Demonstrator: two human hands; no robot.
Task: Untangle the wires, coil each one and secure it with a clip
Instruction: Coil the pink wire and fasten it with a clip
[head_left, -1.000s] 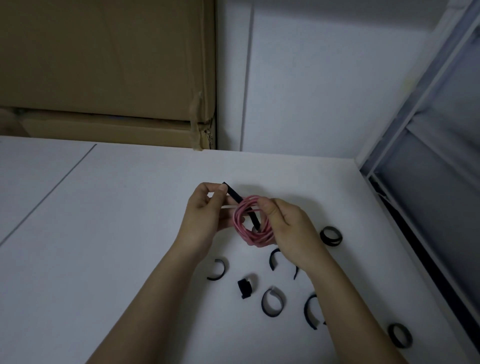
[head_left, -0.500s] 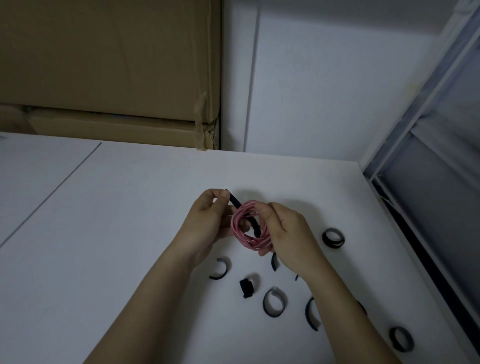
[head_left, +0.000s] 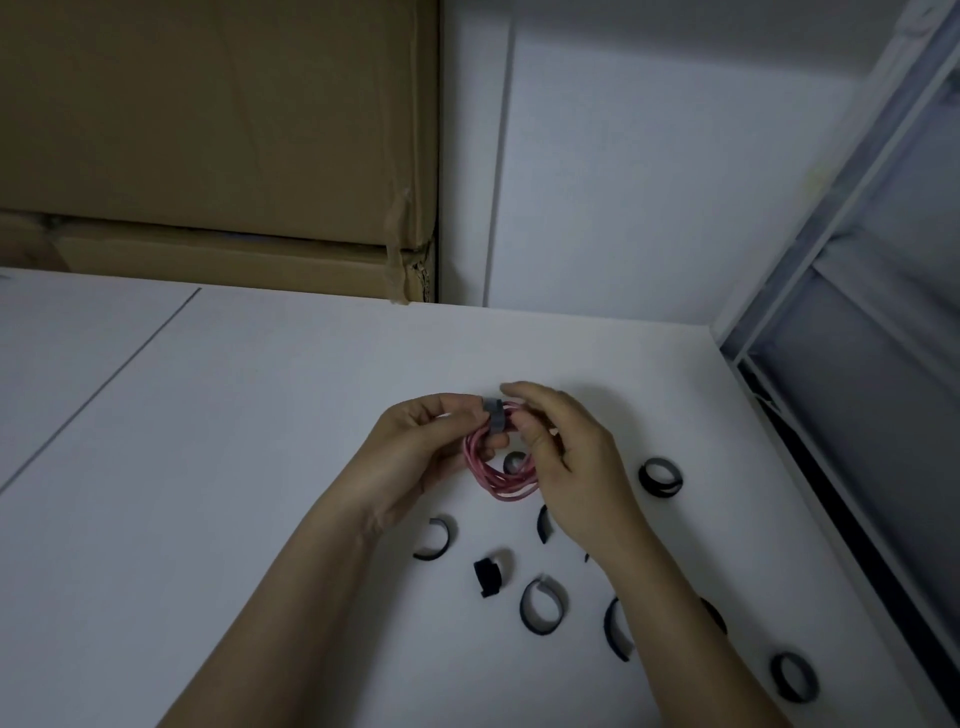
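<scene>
Black strap (head_left: 494, 415), sticking up loose a second ago, is now getting folded over the top of the pink wire coil (head_left: 501, 475), left hand (head_left: 415, 452) pinching it, right hand (head_left: 563, 462) gripping the coil above the worktop (head_left: 234, 441), so this clip is nearly closing.

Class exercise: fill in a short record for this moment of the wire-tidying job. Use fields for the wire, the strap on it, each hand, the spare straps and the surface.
wire: pink wire coil, held above the table
strap on wire: dark strap wrapped across the top of the coil
left hand: left hand pinches the coil at the strap
right hand: right hand holds the coil's right side, fingers curled round it
spare straps: several black loose straps lie on the table, some closed into rings, some open curls
surface: white table
background: cardboard box against the wall
</scene>
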